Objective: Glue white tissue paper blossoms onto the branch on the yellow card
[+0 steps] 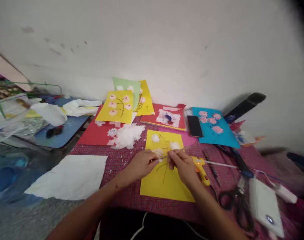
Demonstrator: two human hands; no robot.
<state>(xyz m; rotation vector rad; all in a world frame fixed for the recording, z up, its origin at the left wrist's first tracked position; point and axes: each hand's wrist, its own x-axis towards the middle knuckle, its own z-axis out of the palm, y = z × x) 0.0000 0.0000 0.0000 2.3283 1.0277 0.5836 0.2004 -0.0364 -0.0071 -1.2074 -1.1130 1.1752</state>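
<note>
A yellow sheet (153, 186) lies in front of me, with brown stems drawn on it and fluffy white flowers (155, 138) stuck on. Over its middle, my left hand (141, 163) is closed, thumb and fingers pinched beside a pale flower (158, 152); what it pinches is too small to name. My right hand (182, 164) is closed opposite it. Between its fingers runs a thin brownish stick-like thing (164, 157), which reaches toward the left fingertips. Just right of the sheet rests a yellow glue gun (202, 170) with a white glue stick (220, 163) in its back.
Torn white tissue (128, 136) is heaped on a red sheet. Finished flower cards (116, 111) lean at the wall; a blue card (218, 135) and a phone (195, 126) lie right. Scissors (238, 203) and a white power bank (265, 205) are near right. White cloth (71, 176) overhangs the left edge.
</note>
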